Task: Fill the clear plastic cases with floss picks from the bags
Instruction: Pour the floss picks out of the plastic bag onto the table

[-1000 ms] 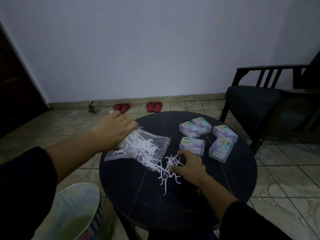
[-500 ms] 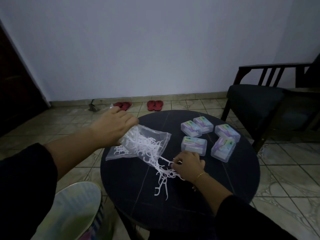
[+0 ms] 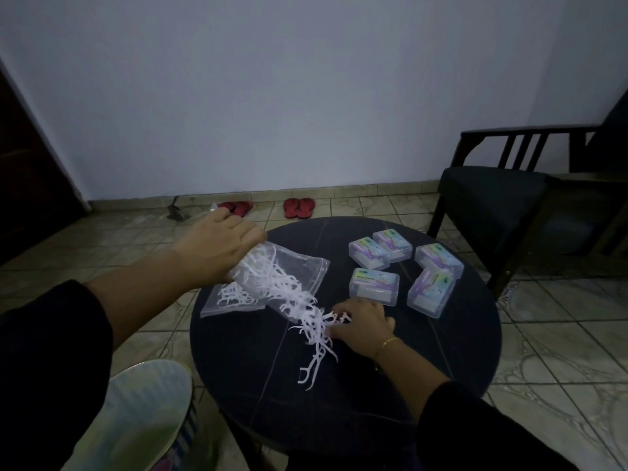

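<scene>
while the left hand [image 3: 221, 248] grips the tilted bag [image 3: 282, 283] by its closed end near the tabletop's [image 3: 390, 385] left edge, floss picks [image 3: 316, 334] spill from its mouth onto bare dark surface. the right hand's fingers [image 3: 339, 309] curl into the pile. five clear cases [image 3: 373, 287] cluster toward the far right rim, closed; the near half stays open.
</scene>
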The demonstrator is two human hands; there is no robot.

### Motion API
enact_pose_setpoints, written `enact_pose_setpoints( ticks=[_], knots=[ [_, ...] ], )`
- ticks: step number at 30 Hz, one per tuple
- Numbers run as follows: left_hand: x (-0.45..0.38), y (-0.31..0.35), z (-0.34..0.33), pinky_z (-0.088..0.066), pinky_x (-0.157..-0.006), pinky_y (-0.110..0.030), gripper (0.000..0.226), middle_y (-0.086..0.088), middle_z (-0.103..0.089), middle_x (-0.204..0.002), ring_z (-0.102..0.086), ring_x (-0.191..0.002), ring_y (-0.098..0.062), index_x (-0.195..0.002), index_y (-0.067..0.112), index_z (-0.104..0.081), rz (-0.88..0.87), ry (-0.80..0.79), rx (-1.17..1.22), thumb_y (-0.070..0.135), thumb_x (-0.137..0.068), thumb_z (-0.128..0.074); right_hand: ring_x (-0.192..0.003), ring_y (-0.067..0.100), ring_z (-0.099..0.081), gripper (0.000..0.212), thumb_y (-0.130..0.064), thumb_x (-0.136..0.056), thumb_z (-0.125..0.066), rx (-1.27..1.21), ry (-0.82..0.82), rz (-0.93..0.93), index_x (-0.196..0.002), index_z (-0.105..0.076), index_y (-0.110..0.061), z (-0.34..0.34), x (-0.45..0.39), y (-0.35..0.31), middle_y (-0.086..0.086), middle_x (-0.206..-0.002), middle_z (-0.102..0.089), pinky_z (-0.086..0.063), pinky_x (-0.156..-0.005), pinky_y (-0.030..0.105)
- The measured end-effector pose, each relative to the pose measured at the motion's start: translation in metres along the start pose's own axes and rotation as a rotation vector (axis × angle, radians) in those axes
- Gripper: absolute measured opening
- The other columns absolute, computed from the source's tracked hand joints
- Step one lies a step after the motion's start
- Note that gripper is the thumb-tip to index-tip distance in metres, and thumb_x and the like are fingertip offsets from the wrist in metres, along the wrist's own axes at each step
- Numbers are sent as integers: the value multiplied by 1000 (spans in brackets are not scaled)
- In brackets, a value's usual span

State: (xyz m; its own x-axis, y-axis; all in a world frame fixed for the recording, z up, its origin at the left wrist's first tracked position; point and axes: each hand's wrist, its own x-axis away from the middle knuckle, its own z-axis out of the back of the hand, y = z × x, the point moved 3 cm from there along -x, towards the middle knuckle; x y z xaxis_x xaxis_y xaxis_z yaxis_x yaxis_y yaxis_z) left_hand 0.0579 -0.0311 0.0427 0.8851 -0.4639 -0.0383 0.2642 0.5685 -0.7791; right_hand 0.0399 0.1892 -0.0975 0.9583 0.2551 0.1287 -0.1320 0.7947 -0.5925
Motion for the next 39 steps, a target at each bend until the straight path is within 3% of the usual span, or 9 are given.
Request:
enact_pose_setpoints(
  ticks=[7,12,15,20,24,27,30,34,39],
  knots=[
    [-6,7,8,-33,-99,-34,70,0,-51,-128,-50,-114,-19,-135,22,-36,-13,72,81,54,-78,-63,-135,18,-19,45,-52,-80,-63,-111,-46,77,-123,-54,-41,-4,-5,-18,-10,-146,-32,-19,-102,42],
    [-6,1,11,-46,-81,-37,75,-2,-64,-100,-61,-87,-21,-112,18,-54,-16,146,110,48,-50,-84,-132,17,-23,32,-55,-81,-60,-48,-3,53,-107,-66,-37,-13,-6,-19,-14,-140,-39,-22,-96,40],
    [-5,-3,10,-43,-87,-39,71,-1,-60,-112,-59,-95,-20,-122,22,-50,-12,93,48,53,-62,-75,-135,18,-19,30,-50,-85,-59,-9,9,25,-109,-66,-35,-7,-2,-9,-12,-146,-34,-20,-98,40],
    [-11,-4,11,-42,-84,-39,70,2,-62,-107,-60,-92,-20,-116,28,-45,-11,80,48,58,-61,-75,-139,19,-14,63,-61,-72,-67,-101,-48,43,-129,-48,-43,-3,-2,-4,-8,-150,-25,-15,-107,45],
    [-17,6,20,-36,-96,-41,67,3,-58,-118,-56,-107,-19,-128,33,-37,-77,94,72,58,-73,-66,-116,20,-46,21,-62,-67,-68,-379,43,109,-72,-67,-42,-8,-11,-11,-19,-106,-58,-35,-99,50],
    [-18,8,24,-26,-106,-39,75,3,-45,-136,-45,-123,-19,-142,33,-22,-86,40,45,55,-81,-59,-103,24,-55,17,-48,-77,-68,-413,95,91,-69,-66,-32,-7,-13,-8,-14,-87,-61,-43,-90,50],
    [-19,8,29,-23,-108,-37,78,3,-41,-139,-42,-126,-18,-145,31,-18,-71,26,48,57,-82,-57,-117,14,-43,20,-52,-74,-70,-319,98,68,-82,-65,-34,-2,-8,-3,-21,-108,-56,-30,-90,37],
    [-24,9,32,-25,-107,-38,79,1,-42,-140,-43,-125,-19,-146,29,-19,-56,51,64,56,-82,-58,-137,18,-16,65,-61,-73,-65,36,-14,80,-130,-45,-39,-9,1,-6,-9,-147,-29,-16,-105,43],
    [-20,4,22,-30,-104,-36,82,4,-46,-136,-46,-122,-17,-145,31,-22,-19,71,112,59,-79,-60,-137,19,-15,44,-55,-83,-56,158,142,115,-123,-55,-37,-14,-3,-8,-6,-147,-31,-15,-104,44]
  ],
)
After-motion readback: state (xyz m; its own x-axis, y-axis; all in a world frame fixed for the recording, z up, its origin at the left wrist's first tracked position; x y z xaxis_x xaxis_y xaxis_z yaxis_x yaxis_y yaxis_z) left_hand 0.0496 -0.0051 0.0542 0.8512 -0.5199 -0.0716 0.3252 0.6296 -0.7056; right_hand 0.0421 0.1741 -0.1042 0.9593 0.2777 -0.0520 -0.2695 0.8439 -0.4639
